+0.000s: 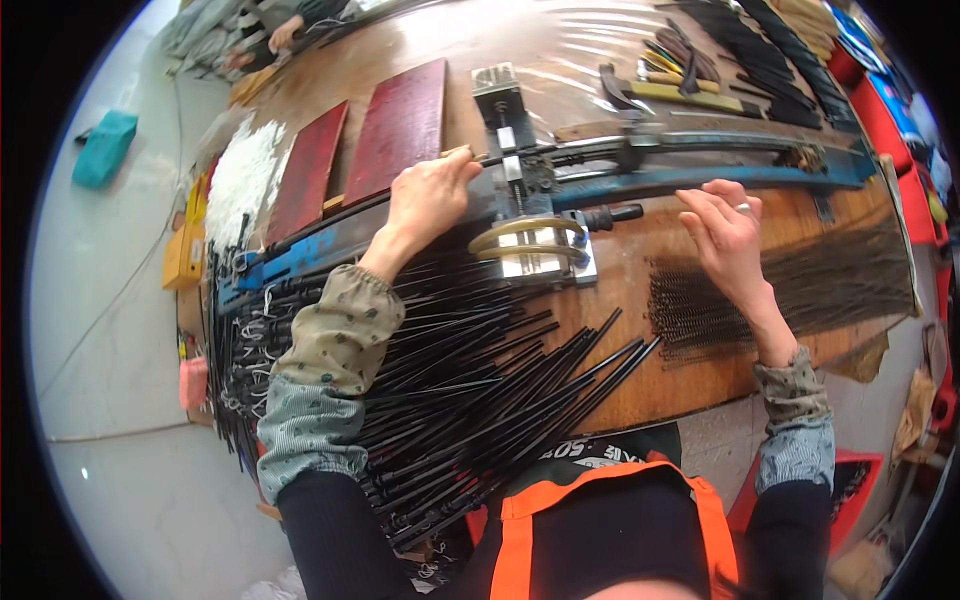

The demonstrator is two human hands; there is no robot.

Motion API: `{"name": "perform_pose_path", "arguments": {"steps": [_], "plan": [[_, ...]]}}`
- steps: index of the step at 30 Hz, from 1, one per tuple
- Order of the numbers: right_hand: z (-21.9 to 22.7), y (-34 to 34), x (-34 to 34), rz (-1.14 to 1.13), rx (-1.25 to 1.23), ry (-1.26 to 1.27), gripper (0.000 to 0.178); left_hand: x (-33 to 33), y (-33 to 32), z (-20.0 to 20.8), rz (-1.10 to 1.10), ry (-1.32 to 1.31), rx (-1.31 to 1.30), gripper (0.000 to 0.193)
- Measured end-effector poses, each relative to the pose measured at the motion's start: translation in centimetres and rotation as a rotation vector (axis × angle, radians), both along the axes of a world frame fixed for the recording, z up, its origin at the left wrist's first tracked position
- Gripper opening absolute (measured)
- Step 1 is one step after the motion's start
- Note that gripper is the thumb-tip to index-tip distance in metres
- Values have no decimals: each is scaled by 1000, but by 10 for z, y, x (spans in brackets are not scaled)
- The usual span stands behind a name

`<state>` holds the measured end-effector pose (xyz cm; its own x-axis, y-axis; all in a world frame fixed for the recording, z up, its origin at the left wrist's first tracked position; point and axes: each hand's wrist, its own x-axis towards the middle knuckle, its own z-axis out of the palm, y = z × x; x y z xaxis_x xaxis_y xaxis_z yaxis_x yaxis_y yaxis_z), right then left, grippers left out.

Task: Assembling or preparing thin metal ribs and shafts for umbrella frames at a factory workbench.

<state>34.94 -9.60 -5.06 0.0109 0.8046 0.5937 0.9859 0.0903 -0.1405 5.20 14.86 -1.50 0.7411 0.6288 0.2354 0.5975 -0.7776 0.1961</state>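
Observation:
My left hand [428, 203] is closed at the left side of the clamp fixture [512, 170], its fingertips pinching the end of a thin dark rod [492, 160] that runs across the fixture. My right hand [728, 238] hovers over the near side of the blue rail [680, 183], fingers loosely bent and thumb apart, with nothing visible in it. Between the hands, a black-handled lever [612, 216] sticks out from the fixture beside a looped yellowish hose [525, 240]. A blurred dark block [634, 148] sits on the rail's rods.
Many black rods [500, 390] lie heaped in front of me. Thin coil springs [780, 290] cover the right side of the table. Two red boards [397, 130], white strips [245, 180], and a hammer [680, 97] lie farther back. Another person's hand [286, 35] shows at the far left.

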Motion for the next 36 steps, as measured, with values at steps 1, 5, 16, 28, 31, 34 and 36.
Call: {"name": "perform_pose_path", "arguments": {"steps": [1, 5, 16, 28, 31, 34, 36], "plan": [[1, -1, -6, -22, -8, 4, 33, 1, 1, -1, 11, 30, 7, 22], [9, 5, -30, 73, -40, 59, 33, -5, -3, -5, 5, 42, -5, 23], [-1, 42, -33, 316, -316, 628, 25, -2, 6, -19, -161, -132, 306, 19], [-29, -35, -25, 26, -381, 234, 14, -132, -5, -23, -116, -115, 677, 18], [-28, -37, -27, -18, -328, 83, 14, -160, -118, -15, -356, 8, 176, 23], [-21, -28, -34, -2, -273, -51, 13, -179, -169, -21, -215, 196, -46, 25], [-17, -28, -29, 24, -236, -82, 12, -177, -174, -24, -156, 195, -51, 22]]}}
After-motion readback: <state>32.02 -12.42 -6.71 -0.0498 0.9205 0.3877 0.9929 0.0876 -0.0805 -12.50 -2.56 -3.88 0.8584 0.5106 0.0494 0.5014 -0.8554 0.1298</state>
